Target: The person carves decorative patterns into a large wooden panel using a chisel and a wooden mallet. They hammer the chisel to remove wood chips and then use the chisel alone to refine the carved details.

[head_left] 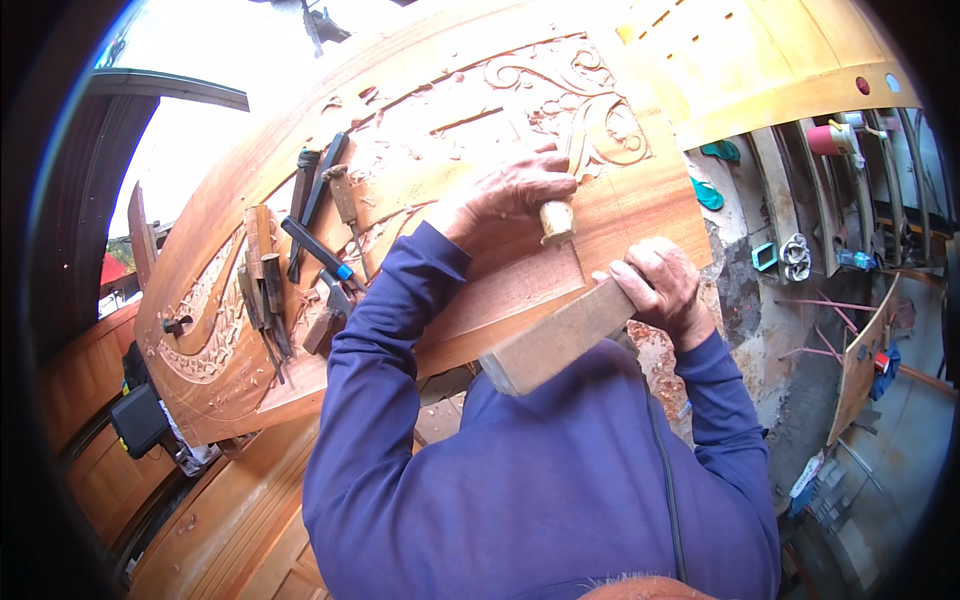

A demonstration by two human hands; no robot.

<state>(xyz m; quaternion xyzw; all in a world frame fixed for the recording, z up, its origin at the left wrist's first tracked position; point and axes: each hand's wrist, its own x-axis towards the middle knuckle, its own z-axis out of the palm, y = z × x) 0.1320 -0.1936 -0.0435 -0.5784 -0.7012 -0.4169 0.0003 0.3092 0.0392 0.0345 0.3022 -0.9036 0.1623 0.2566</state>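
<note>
My left hand [515, 190] is closed round a carving chisel, whose pale wooden handle end [557, 222] sticks out toward me; its blade is hidden. The hand rests over the carved wooden panel [640, 200], close to raised scrollwork [605, 130] at the panel's right end. In my right hand [665, 285] is a rectangular wooden mallet block [565, 335], gripped at its right end. It slants across in front of my chest, a short way below the chisel handle and apart from it.
Several chisels and gouges [265, 270] lie left on the panel, beside a blue-banded black tool [318, 248]. Wood shavings [390, 155] litter the carving. Another smooth board [760, 70] lies at the upper right. Planks, a red cup [830, 139] and sandals [795, 258] are beyond the right edge.
</note>
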